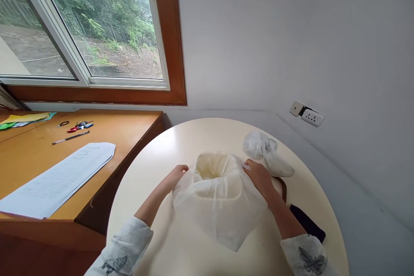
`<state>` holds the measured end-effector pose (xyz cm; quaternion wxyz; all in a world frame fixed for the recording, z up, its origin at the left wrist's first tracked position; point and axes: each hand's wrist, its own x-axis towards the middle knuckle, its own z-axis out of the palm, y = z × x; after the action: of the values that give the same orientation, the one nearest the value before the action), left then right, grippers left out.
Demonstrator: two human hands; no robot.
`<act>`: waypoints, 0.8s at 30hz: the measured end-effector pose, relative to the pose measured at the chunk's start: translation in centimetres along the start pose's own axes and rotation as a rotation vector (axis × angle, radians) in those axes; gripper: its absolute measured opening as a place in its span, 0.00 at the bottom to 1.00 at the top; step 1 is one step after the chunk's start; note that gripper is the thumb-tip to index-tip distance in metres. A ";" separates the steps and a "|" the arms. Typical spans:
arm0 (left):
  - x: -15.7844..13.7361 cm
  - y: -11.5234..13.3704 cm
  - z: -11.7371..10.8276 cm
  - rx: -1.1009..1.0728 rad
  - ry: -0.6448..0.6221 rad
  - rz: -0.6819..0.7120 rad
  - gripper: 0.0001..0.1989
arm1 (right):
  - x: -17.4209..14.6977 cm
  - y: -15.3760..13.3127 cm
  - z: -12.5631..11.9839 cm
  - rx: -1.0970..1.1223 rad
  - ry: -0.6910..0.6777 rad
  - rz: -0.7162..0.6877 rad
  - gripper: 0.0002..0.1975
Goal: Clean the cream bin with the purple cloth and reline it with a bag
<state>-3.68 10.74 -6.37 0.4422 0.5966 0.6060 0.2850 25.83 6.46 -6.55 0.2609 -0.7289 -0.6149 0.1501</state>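
Observation:
A translucent white plastic bag [223,215] hangs over the rim and outside of a round, pale container. Its open mouth faces up, and the bag lines the inside; the container's own surface is mostly hidden. On the left side of the rim, my left hand [176,176] is closed on the bag's edge, its fingertips partly hidden. My right hand [258,175] is closed on the bag at the right side. A small pale strip shows at its fingertips. The bag's front hangs down to a loose point over the table.
A round cream table [155,159] carries a bunched, knotted plastic bag [270,151], a brown curved strap or handle [283,187] and a black item [307,223]. The wooden desk [129,125] at left holds papers [61,179], a pen [70,137] and keys [80,126]. A socket [312,117] is on the wall.

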 end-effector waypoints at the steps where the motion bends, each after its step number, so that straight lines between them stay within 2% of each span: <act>1: -0.2 -0.3 -0.3 0.030 0.017 0.002 0.15 | -0.1 0.1 0.0 -0.021 -0.003 -0.007 0.12; 3: -0.8 -0.4 -0.9 0.077 0.071 0.017 0.16 | -0.1 0.3 -0.3 -0.032 0.041 -0.040 0.18; 6: -3.0 0.5 -2.0 0.095 0.182 0.160 0.21 | -0.7 0.3 -1.5 0.037 0.274 -0.096 0.28; 7: -4.2 0.9 -2.2 0.088 0.214 0.277 0.23 | -1.3 0.2 -2.0 0.088 0.370 -0.111 0.26; 9: -7.1 1.7 -2.3 0.088 0.168 0.448 0.26 | -3.1 -0.1 -3.0 0.211 0.528 -0.170 0.16; 11: -9.9 2.0 -1.8 0.123 0.108 0.523 0.30 | -5.5 -0.6 -3.7 0.287 0.575 -0.312 0.08; 13: -11.9 1.7 -0.8 0.181 0.137 0.557 0.29 | -7.9 -1.1 -3.8 0.277 0.458 -0.519 0.10; 15: -12.9 1.0 0.5 0.242 0.220 0.600 0.23 | -9.9 -1.6 -3.2 0.218 0.320 -0.611 0.16; 18: -13.1 -0.1 2.2 0.318 0.307 0.680 0.15 | -11.5 -2.1 -1.7 0.174 0.260 -0.570 0.17; 21: -12.9 -0.5 3.3 0.339 0.310 0.789 0.09 | -11.9 -2.2 0.0 0.231 0.259 -0.475 0.14; 24: -13.0 -0.4 4.1 0.341 0.284 0.925 0.10 | -11.8 -2.3 1.0 0.321 0.250 -0.394 0.12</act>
<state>-1.59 -2.77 -6.02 0.0795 0.8213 0.3707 0.4263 21.06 -4.63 -7.29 0.4712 -0.5575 -0.6760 0.1009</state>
